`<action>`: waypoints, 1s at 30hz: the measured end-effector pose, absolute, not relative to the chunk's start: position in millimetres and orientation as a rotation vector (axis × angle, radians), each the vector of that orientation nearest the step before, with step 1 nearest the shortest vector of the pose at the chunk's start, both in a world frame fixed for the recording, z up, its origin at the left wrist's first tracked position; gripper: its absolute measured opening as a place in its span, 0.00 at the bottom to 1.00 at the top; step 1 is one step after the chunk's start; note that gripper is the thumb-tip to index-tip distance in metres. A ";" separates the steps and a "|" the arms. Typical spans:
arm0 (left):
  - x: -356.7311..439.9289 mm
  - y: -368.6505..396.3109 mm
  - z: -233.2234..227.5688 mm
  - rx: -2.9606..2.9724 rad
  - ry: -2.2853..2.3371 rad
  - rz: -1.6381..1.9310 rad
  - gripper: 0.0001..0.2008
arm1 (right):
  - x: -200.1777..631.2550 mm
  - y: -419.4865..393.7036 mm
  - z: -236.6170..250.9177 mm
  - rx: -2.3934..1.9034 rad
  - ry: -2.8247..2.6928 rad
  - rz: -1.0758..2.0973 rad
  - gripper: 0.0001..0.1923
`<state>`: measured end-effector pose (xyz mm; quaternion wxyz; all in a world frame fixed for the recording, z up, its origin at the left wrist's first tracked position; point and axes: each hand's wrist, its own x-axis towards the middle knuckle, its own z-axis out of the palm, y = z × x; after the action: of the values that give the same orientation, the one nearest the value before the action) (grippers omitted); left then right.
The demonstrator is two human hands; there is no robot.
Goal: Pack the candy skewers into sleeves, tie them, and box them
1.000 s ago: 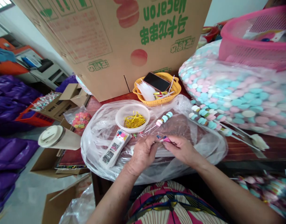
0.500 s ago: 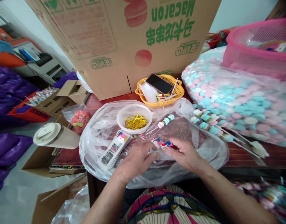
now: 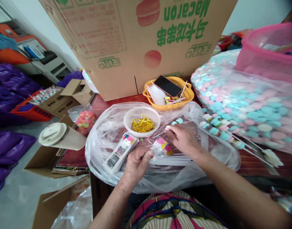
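My left hand pinches the edge of a small printed wrapper bag that lies on a big clear plastic sheet. My right hand reaches forward over the sheet, its fingertips on a candy skewer of pastel discs. A white bowl of gold twist ties sits just beyond the hands. A stack of printed wrapper bags lies left of my left hand.
A yellow basket with a phone stands behind the bowl, under a large cardboard box. A big bag of pastel candies and finished skewers fill the right. A lidded cup lies at the left.
My right hand let go of the wrapper bag and moved forward to the candy skewer. My left hand stayed on the bag, which has dropped onto the plastic.
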<state>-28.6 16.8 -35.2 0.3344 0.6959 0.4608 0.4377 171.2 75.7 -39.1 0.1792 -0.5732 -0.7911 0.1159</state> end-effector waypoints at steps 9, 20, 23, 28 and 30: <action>-51.1 14.6 -30.7 2.162 1.097 1.401 0.08 | 196.9 94.0 -17.9 -1.437 -2.359 0.073 0.13; -20.5 29.6 -21.7 2.361 1.003 1.344 0.07 | 240.6 -0.6 61.5 -0.994 -1.492 0.375 0.15; -16.3 27.3 -16.7 2.404 1.007 1.313 0.06 | 243.3 0.2 52.9 -0.910 -1.549 0.464 0.15; -13.3 22.8 -10.1 2.412 0.931 1.187 0.06 | 244.7 10.9 33.0 -0.978 -1.269 0.905 0.03; -11.3 21.7 -7.8 2.305 0.950 1.105 0.09 | 239.4 14.8 28.6 -0.941 -1.112 1.043 0.05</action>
<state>-11.3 21.7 -7.8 0.2057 0.8271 0.3409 0.3966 239.4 14.8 28.6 0.6249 -0.4099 -0.4845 0.4547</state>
